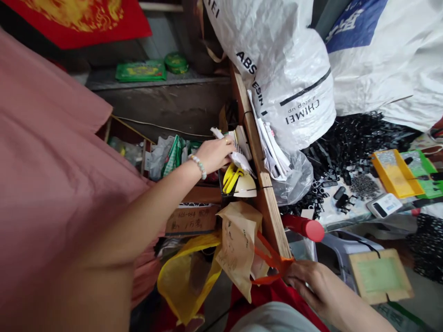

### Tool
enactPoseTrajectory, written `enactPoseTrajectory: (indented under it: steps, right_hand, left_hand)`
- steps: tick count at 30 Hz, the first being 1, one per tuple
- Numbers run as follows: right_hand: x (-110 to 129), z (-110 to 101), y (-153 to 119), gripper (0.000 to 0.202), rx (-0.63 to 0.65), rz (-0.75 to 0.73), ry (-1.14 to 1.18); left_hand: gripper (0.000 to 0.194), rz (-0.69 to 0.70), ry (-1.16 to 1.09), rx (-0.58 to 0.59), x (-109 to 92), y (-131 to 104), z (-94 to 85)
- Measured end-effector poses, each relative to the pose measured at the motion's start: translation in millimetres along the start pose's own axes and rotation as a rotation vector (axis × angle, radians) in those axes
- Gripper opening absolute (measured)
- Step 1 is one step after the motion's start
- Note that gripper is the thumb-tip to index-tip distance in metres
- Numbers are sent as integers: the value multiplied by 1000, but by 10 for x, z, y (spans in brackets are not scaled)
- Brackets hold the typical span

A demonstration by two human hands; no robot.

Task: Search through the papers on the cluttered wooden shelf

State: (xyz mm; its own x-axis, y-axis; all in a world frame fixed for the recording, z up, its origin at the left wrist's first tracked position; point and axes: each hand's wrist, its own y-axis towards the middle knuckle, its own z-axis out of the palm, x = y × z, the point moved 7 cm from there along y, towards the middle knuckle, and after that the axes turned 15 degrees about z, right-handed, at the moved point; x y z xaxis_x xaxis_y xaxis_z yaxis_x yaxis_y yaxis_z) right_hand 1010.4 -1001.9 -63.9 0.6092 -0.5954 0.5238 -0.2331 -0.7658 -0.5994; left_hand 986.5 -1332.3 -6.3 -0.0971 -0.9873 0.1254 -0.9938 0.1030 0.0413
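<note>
One pink garment (62, 138) fills the left side, and two white sacks (273, 27) the upper right. Below them spreads one heap of black parts (356, 138), too many to count. One plank (258, 152) runs down the middle, with one yellow bag (175, 272), one paper bag (238, 230) and one carton (197, 221) on its left. Two hands are at work. The left hand (216, 154) reaches past the carton to one white packet (242, 161) just left of the plank; its fingers are bent over the packet, but I cannot tell whether they grip it. The right hand (308, 281), at the plank's lower end, has its fingers curled closed on one orange strap (284, 263), which loops in front of the paper bag. One framed panel (380, 276) sits at lower right; two trays (404, 180), one yellow and one green, lie beside the black parts. One red tube (313, 230) juts out right of the plank. Two green packs (141, 71), one flat and one round, rest on the shelf (104, 80). Smallest are one bracelet (198, 166) and one ring (227, 141), both on the left.
</note>
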Motion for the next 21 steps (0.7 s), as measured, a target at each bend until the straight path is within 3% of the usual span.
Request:
enactPoseTrajectory:
  steps: [5,10,15,21]
  right_hand:
    - [-12,94,26,26,-229,-29,-117]
    - [-29,148,-17,12,-473,-112,-230]
    - [-61,154,0,6,-500,-138,-260]
    - [-56,147,9,8,-527,-136,-272]
  left_hand:
    - [31,22,-11,-66,-38,-146,-12]
    - [24,146,-30,-2,-27,92,-55]
    - [17,251,-45,119,46,392,32]
    - [39,252,34,251,161,622,94]
